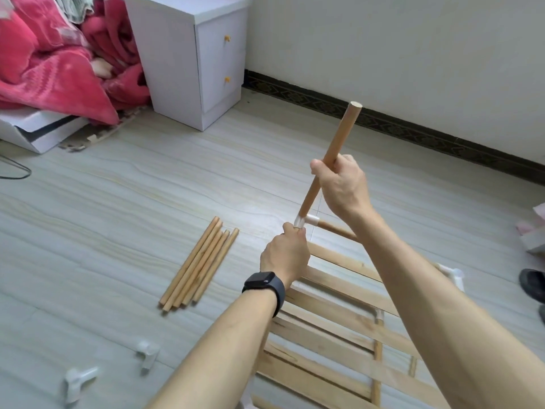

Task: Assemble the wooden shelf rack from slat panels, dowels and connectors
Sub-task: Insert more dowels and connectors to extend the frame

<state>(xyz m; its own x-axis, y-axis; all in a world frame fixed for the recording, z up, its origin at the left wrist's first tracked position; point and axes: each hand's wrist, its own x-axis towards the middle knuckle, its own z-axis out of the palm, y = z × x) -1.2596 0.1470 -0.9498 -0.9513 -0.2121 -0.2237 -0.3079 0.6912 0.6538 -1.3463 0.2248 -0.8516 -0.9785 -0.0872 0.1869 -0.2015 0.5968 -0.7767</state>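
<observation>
The right hand (pixel 339 184) is gripping the dowel (pixel 339 137), seating its lower end in the connector (pixel 306 221); the left hand (pixel 284 255) is pinching that connector at the slat panel (pixel 339 305) corner; a straight downward push is likely needed next

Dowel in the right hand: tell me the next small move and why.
Probably press the dowel down along its own axis. Its lower end meets the socket of the white corner connector at a tilt, the right hand grips it mid-length, and the left hand holds the connector to brace it. Whether it is fully seated cannot be told.
</observation>
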